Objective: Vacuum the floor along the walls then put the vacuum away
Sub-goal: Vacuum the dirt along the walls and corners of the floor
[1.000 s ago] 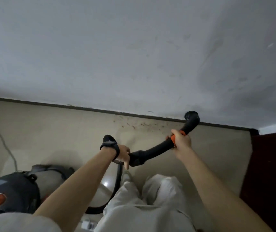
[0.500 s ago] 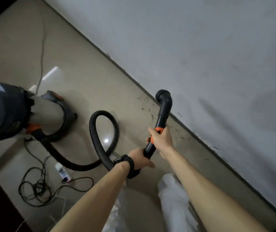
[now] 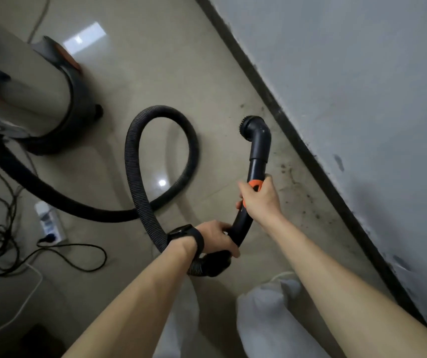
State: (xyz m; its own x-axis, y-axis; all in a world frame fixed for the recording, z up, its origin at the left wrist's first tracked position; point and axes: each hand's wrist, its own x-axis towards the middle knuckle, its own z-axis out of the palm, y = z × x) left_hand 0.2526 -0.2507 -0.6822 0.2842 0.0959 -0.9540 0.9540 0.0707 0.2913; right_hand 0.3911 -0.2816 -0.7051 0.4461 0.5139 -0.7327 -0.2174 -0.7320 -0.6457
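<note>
Two hands hold the wand. The right hand curls its fingers tight round the orange collar. The left hand, with a watch on its wrist, grips the curved black end below that, where the hose joins.

Both grips are as they were half a second ago, but the view has swung. The skirting now runs steeply down the frame to the right of the grips, where a second ago it lay straight across.

Beyond the right grip the wand rises to the nozzle. Its brush end is turned away from the wall, just beside the skirting. Whether it touches the floor cannot be told.

Dark specks lie on the floor between the right grip and the skirting, as before.

Left of the grips the hose makes one loop on the floor and then runs off to the vacuum. The vacuum stands well apart to the far left and now sits higher in view, partly cut off by the edge.

Left of the left grip lie a white power strip and a tangle of cords.
</note>
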